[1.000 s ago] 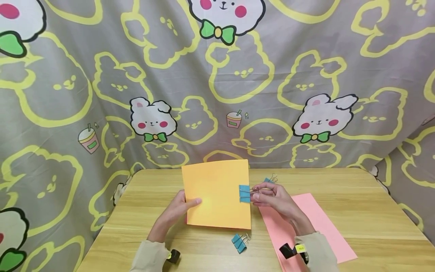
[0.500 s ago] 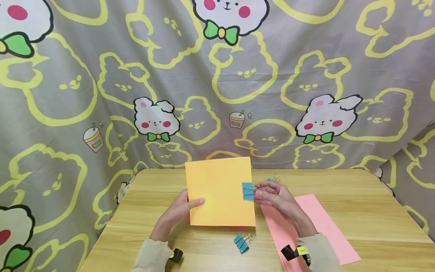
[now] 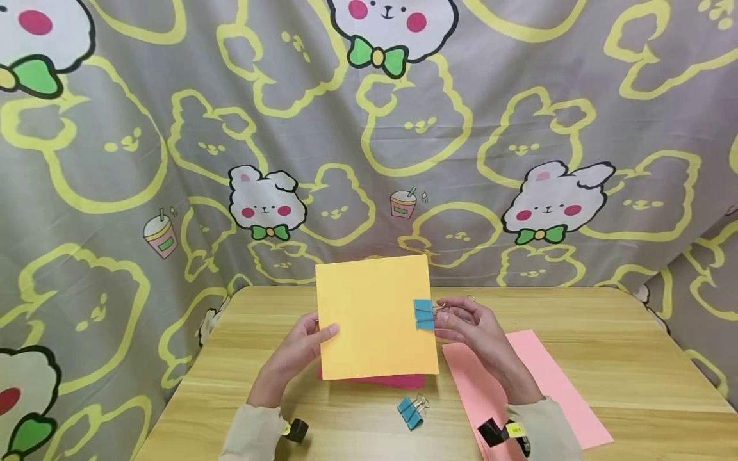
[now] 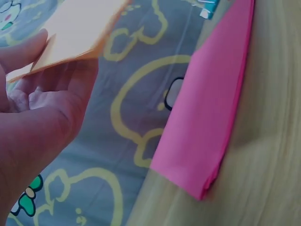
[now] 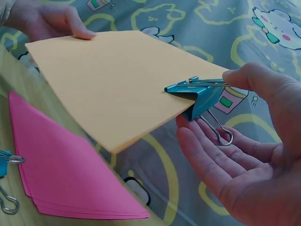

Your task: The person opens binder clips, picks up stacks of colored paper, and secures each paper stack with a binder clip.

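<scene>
A stack of square yellow-orange paper (image 3: pixel 375 320) is held up above the table, tilted. My left hand (image 3: pixel 302 346) grips its left edge, thumb on the front face and fingers behind. On the right edge sits a blue binder clip (image 5: pixel 202 96), its jaws around the sheets. My right hand (image 3: pixel 478 336) holds this clip, the thumb on the upper wire handle (image 5: pixel 207 84) and the fingers underneath. In the right wrist view the lower wire handle (image 5: pixel 221 132) angles down, away from the upper one. Beneath the stack lies a magenta paper stack (image 4: pixel 202 108) on the table.
Another blue binder clip (image 3: pixel 411 413) lies on the wooden table (image 3: pixel 634 358) near the front. Pink sheets (image 3: pixel 553 390) lie to the right, partly under my right forearm. Behind my right hand, a bit of wire handle (image 3: pixel 471 298) shows. A patterned curtain (image 3: pixel 369 160) hangs behind the table.
Both hands have lifted the yellow-orange stack a little higher and moved it slightly right. More of the magenta paper shows below it. The binder clip stays on the right edge.
</scene>
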{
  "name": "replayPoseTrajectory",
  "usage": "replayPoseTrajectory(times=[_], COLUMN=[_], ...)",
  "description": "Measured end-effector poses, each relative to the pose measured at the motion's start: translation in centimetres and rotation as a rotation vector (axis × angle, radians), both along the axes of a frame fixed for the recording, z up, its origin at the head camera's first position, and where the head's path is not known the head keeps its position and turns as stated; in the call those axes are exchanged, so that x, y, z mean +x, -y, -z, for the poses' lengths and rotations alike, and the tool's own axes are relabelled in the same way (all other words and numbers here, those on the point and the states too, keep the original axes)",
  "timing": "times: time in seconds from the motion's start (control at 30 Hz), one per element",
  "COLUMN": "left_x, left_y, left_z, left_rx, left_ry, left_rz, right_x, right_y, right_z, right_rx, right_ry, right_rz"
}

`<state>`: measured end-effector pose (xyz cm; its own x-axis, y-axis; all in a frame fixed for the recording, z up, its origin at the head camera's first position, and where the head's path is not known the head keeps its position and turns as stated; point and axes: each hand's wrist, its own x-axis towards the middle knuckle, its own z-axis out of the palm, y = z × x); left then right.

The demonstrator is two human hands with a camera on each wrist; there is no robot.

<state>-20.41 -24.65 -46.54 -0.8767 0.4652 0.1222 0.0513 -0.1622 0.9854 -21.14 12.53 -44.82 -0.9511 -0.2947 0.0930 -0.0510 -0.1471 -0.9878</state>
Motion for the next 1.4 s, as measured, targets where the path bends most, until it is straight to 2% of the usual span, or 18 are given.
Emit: replayPoseTrajectory(times=[0.13,0.37,0.5,0.6,0.8,0.87,1.03,1.17,1.33,1.4], left_x=[0.2,1.2,1.8,2.3,4.2,4.8,5.3,5.0,4.4,4.1], left_y=[0.3,1.2,1.0,0.4,-1.1,-1.6,-2.2,-2.2,-1.1,-0.4], left_z=[-0.8,-3.5,-4.6,-5.6,-7.3,-7.8,-8.1,-7.8,-7.4,-7.2], left_rx=[-0.016,-0.088,-0.128,-0.225,-0.594,-0.647,-0.632,-0.613,-0.602,-0.595], left_ry=[-0.046,-0.152,-0.219,-0.306,-0.552,-0.595,-0.654,-0.694,-0.669,-0.634], left_rz=[-0.046,-0.204,-0.241,-0.269,-0.366,-0.364,-0.331,-0.352,-0.407,-0.428], right_x=[0.3,1.3,1.8,2.2,2.9,3.1,3.7,3.9,4.2,4.2], right_y=[-0.1,0.0,0.1,0.4,1.3,1.7,2.5,2.8,2.7,2.6], right_z=[-0.6,-2.4,-2.9,-3.3,-4.2,-4.4,-4.7,-4.9,-5.1,-5.1], right_rx=[0.055,0.14,0.153,0.159,0.126,0.112,0.114,0.126,0.185,0.207], right_ry=[-0.07,-0.219,-0.303,-0.334,-0.365,-0.391,-0.436,-0.422,-0.4,-0.4], right_rz=[0.027,0.089,0.098,0.092,0.013,-0.011,-0.024,-0.013,0.019,0.03])
